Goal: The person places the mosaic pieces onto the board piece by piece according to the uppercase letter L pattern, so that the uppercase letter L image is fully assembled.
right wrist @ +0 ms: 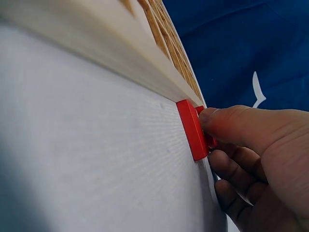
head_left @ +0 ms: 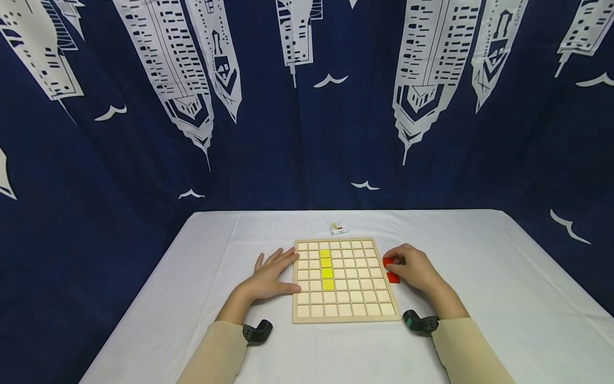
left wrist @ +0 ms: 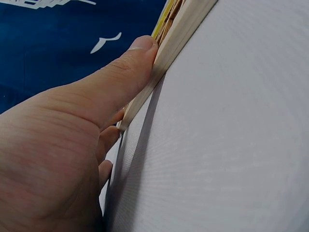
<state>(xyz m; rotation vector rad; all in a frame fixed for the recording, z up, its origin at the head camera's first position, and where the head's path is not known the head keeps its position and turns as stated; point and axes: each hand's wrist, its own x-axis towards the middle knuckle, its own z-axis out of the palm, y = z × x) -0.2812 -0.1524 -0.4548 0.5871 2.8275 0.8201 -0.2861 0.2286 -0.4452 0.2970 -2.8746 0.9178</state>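
A square wooden grid board [head_left: 347, 320] lies on the table. Several yellow tiles [head_left: 327, 273] form one column in its cells, left of the middle. My left hand [head_left: 266, 282] rests at the board's left edge, fingers spread and thumb on the rim. By the right edge, my right hand [head_left: 416, 266] pinches a red tile [head_left: 387, 262] between thumb and fingers. Another red tile [head_left: 393, 278] lies just nearer, beside the board; in the right wrist view this nearer tile [right wrist: 193, 131] partly hides the pinched one.
Behind the board lies a small printed grid card [head_left: 338, 227] with coloured squares. A white cloth [head_left: 230, 250] covers the table. A dark blue curtain [head_left: 307, 133] with white buildings and birds hangs behind it. Each wrist wears a black device [head_left: 257, 332].
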